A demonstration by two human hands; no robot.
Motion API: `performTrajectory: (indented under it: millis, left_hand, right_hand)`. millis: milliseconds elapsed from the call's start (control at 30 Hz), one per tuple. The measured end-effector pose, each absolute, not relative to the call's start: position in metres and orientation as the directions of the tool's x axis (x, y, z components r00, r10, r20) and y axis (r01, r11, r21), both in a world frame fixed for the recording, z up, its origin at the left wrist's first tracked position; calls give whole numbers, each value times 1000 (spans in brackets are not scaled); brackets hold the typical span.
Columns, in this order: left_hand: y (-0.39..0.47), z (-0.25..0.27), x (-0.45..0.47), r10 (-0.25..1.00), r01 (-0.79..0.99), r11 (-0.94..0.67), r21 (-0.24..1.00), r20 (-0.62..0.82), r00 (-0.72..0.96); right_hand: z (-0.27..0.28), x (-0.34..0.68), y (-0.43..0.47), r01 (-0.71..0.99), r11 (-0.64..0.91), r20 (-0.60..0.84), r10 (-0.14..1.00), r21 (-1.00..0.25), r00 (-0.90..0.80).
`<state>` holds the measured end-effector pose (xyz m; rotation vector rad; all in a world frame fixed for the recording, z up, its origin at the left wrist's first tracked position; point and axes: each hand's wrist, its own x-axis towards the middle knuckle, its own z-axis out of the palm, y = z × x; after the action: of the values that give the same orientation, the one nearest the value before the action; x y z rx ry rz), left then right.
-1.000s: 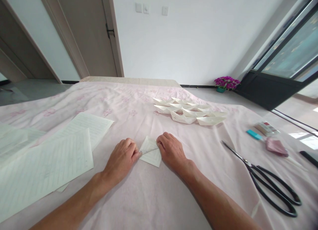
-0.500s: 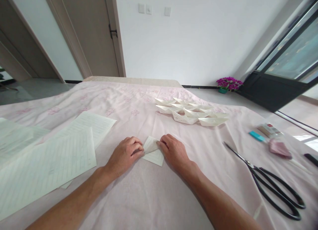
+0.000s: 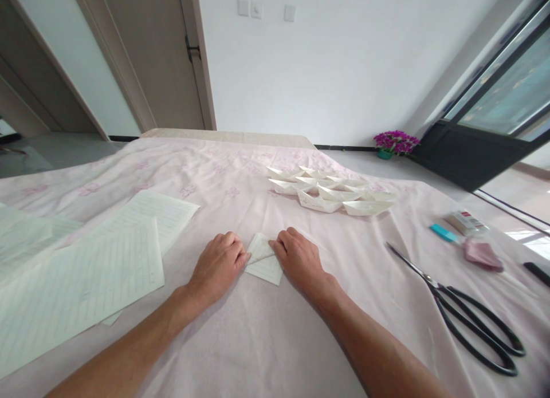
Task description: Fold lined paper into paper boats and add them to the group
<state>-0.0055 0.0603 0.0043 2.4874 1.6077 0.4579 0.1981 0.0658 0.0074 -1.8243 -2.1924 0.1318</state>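
A small folded sheet of paper (image 3: pixel 265 268) lies on the pink tablecloth (image 3: pixel 258 341) between my hands, one flap turned up along a slanting crease. My left hand (image 3: pixel 220 261) is closed, thumb and curled fingers pinching the paper's left corner. On the opposite side, my right hand (image 3: pixel 298 257) is closed too, its thumb pressing the upper right edge. The fingertips under each hand are partly hidden. Beyond them, several folded paper boats (image 3: pixel 329 192) stand close together in rows.
Lined paper sheets (image 3: pixel 107 272) overlap at the left. Scissors (image 3: pixel 433 286) with black handles lie at the right, blades partly open. Behind them are a blue eraser-like block (image 3: pixel 443 232), a small packet (image 3: pixel 466 222) and a pink cloth-like piece (image 3: pixel 482 254).
The fingers of my left hand have curled tighter at the paper's left corner. My right hand keeps its place, and the view has shifted slightly.
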Motion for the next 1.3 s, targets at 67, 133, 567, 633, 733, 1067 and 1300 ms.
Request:
performTrajectory:
  millis: [67,133,567,633,733,1067,1300]
  left_hand:
    - [60,4,-4,913,875,-405,265,169,372]
    - [60,4,-3,917,885,-394,249,167,361]
    - [60,1,4,941,944,-314,101,162,296]
    - [60,-1,5,942,948,-308,79,165,292]
    - [61,-4,5,936,947,-315,65,185,299]
    - [65,-2,7,938,954,-298,24,194,287]
    - [68,-4,8,936,958,-286,-34,206,287]
  right_hand:
    - [8,199,66,950,204,159,973,-237,-169]
    - [8,200,67,950,212,156,971,-228,-179]
    - [8,211,70,963,220,150,969,-154,-197]
    - [8,211,70,963,214,151,970,-164,-190]
    - [7,210,69,964,218,169,967,-151,-192]
    - [0,205,70,964,252,197,953,-88,-232]
    - [-2,204,71,959,272,199,947,-79,-252]
